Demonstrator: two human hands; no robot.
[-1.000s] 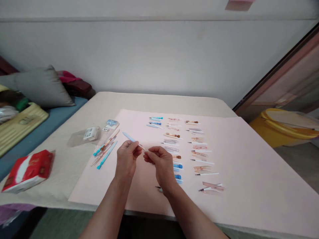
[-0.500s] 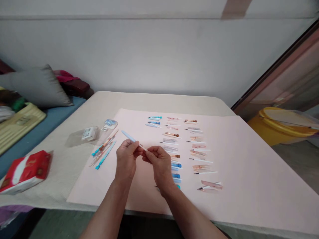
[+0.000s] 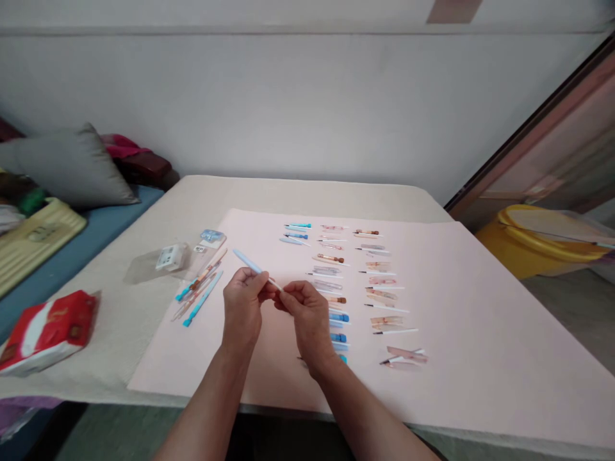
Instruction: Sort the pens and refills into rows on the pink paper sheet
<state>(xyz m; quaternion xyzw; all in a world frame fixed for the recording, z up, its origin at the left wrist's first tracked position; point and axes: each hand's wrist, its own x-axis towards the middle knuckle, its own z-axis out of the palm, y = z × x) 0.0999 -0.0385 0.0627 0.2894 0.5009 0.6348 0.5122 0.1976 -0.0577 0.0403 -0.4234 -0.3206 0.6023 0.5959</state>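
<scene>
My left hand is closed around a light blue pen barrel, whose far end points up and to the left. A thin white pen refill spans the small gap between my hands at the barrel's near end. My right hand pinches that refill between thumb and fingers; its tip is hidden. Right of my hands lie rows of pens taken apart, among them a blue pen barrel and a white refill with a dark tip. Several whole pens lie to the left.
A pale pink sheet covers much of the table. Clear packaging with a small white box lies at the left, near a red-and-white tissue pack. A yellow bucket stands beyond the right edge.
The view has shifted very slightly. Both hands keep the same hold on the barrel and refill, with no clear movement.
</scene>
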